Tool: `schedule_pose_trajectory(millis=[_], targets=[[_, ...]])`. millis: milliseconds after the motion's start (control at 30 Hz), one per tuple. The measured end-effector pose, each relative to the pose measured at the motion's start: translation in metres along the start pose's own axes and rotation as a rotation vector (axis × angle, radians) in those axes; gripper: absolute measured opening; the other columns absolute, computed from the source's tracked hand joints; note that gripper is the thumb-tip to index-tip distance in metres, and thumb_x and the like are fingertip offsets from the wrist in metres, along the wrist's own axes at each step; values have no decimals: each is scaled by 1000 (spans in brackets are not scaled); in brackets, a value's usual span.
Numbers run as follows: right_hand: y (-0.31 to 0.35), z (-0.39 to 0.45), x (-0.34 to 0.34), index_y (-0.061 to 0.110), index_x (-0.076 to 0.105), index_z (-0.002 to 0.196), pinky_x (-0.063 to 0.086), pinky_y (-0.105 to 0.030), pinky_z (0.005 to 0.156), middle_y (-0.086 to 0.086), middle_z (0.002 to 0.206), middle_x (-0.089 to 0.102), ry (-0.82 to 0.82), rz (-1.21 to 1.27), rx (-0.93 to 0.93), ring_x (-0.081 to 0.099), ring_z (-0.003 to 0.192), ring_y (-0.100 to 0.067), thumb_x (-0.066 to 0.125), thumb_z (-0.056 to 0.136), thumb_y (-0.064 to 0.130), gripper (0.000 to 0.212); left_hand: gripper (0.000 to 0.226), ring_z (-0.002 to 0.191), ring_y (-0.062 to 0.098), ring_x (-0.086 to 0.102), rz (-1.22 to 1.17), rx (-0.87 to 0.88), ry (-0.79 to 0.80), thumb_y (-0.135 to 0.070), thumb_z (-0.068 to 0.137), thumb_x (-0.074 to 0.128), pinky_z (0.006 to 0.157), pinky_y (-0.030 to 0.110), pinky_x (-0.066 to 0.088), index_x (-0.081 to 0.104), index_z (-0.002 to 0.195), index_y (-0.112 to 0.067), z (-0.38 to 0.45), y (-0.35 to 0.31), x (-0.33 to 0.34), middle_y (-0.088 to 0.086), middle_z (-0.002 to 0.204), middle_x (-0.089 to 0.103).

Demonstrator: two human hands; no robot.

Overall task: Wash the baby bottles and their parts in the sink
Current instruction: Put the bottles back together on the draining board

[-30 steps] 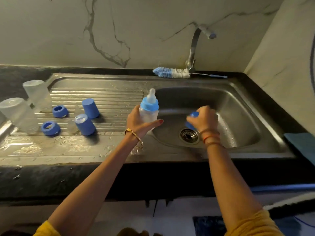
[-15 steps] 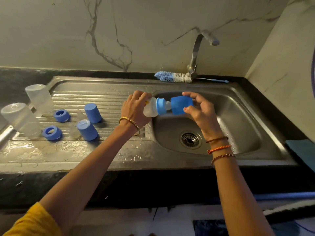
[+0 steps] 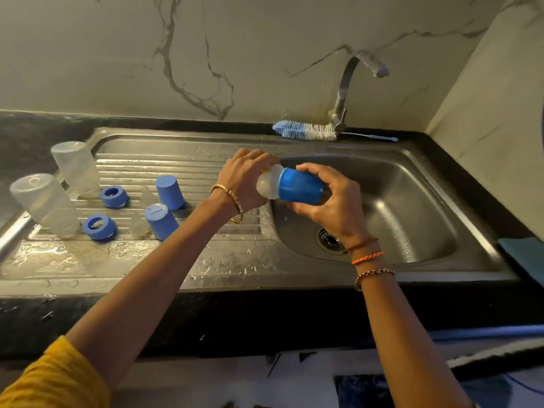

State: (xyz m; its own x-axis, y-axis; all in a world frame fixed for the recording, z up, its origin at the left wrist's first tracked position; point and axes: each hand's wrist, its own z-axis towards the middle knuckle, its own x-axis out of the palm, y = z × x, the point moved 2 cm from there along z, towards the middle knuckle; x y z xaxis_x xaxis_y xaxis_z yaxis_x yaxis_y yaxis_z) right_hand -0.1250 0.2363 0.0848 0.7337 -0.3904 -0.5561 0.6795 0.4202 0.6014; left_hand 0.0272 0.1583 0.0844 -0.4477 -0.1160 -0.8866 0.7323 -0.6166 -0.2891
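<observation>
Now the blue cap (image 3: 300, 187) sits pushed onto the top of the baby bottle (image 3: 268, 185), where half a second ago there was still a gap and the blue ring and teat showed between them. Both hands have stayed above the left edge of the sink bowl (image 3: 412, 201). The left hand (image 3: 244, 184) curls its fingers round the clear bottle, which lies on its side. The right hand (image 3: 332, 201) holds the cap with its thumb below and its fingers bent over the top.

Left of the sink bowl, on the wet ridged tray (image 3: 191, 169), two clear bottles (image 3: 44, 204) stand upside down. Near them lie two blue rings (image 3: 114, 197) and two more blue caps (image 3: 161, 221). Behind the sink bowl, a blue and white bottle brush (image 3: 303, 131) lies by the foot of the tap (image 3: 347, 92). The drain (image 3: 329, 240) is under the right wrist.
</observation>
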Motion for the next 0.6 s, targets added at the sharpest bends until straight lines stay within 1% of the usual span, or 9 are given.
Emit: schedule_pose_trajectory(millis=[100, 233, 267, 400, 533, 600], targets=[[2, -4, 2, 4, 62, 115, 44, -11, 84, -8, 114, 64, -36, -48, -26, 54, 102, -9, 85, 60, 11, 59, 59, 108, 28, 51, 12, 6, -1, -18, 65, 79, 90, 36, 41, 58, 119, -10, -2, 0, 1, 9, 117, 60], [3, -10, 5, 2, 61, 115, 49, -22, 83, -12, 113, 65, -15, -65, -2, 55, 102, -12, 85, 61, 12, 60, 59, 110, 26, 50, 7, -7, 25, -17, 66, 79, 90, 34, 41, 58, 120, -13, -5, 1, 7, 6, 118, 60], [4, -11, 6, 2, 61, 115, 49, -23, 83, -12, 113, 65, -14, -66, 7, 55, 102, -12, 85, 61, 13, 59, 59, 111, 26, 50, 0, -15, 32, -17, 65, 79, 91, 35, 41, 58, 121, -14, -6, 1, 9, 6, 119, 60], [3, -10, 6, 4, 63, 113, 47, -20, 82, -9, 113, 66, -23, -59, 38, 56, 100, -10, 85, 61, 14, 58, 61, 113, 24, 50, -22, -44, 46, -17, 65, 77, 95, 36, 40, 56, 123, -15, -7, 0, 14, 4, 122, 59], [1, -5, 1, 5, 63, 114, 50, -20, 81, -8, 113, 66, -8, -37, 64, 57, 100, -9, 85, 61, 15, 58, 59, 111, 26, 50, -47, -53, 26, -16, 66, 76, 93, 35, 40, 57, 122, -13, -5, -4, 11, 6, 121, 60], [0, -3, 0, 5, 64, 113, 49, -18, 79, -7, 112, 66, -6, -31, 85, 57, 98, -9, 86, 60, 17, 58, 59, 110, 26, 50, -49, -56, 26, -17, 67, 76, 93, 35, 40, 56, 122, -13, -3, -7, 10, 6, 121, 60]])
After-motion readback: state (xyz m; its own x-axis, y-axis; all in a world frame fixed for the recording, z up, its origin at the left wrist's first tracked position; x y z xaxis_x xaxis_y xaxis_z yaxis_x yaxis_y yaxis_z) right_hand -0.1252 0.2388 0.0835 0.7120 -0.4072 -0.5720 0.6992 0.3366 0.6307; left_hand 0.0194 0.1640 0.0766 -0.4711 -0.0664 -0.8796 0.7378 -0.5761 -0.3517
